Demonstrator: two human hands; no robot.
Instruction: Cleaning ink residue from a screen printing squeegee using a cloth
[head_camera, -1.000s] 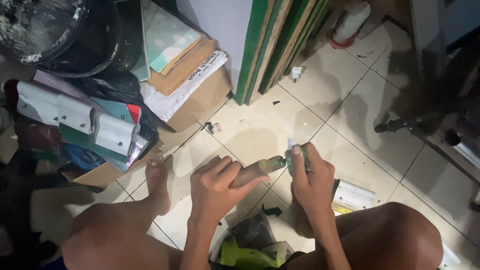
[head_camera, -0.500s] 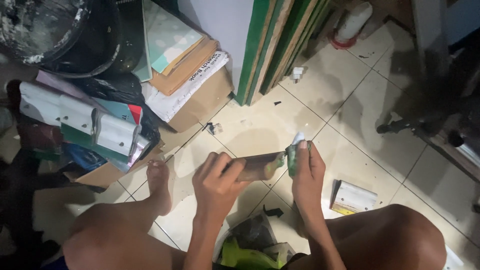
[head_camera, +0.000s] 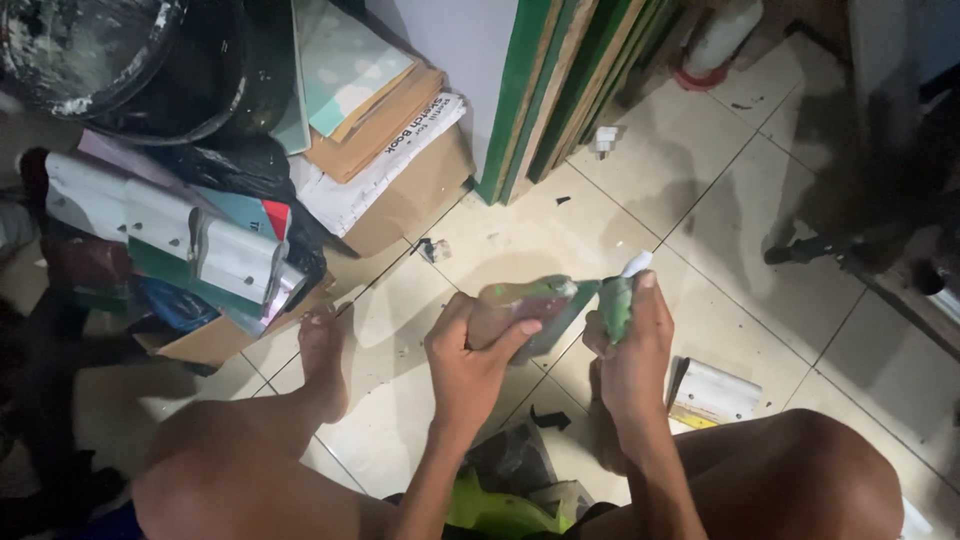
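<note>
I sit on a tiled floor (head_camera: 700, 170) with my knees apart. My left hand (head_camera: 470, 355) grips a flat brownish block (head_camera: 525, 305) smeared with green paint, held level above the floor. My right hand (head_camera: 630, 345) is closed round a green-stained cloth or sponge with a white tip (head_camera: 618, 295), pressed against the block's right end. Both hands are close together between my legs.
A cardboard box (head_camera: 405, 205) with stacked books and papers stands at the left, beside a dark paint-spattered bucket (head_camera: 90, 60). Green-edged boards (head_camera: 545, 90) lean on the wall. A small white box (head_camera: 712, 393) lies by my right knee. A yellow-green bag (head_camera: 500, 510) is below my hands.
My right hand has shifted a little along the block's right end, and the block has turned slightly in my left hand. My legs stay put.
</note>
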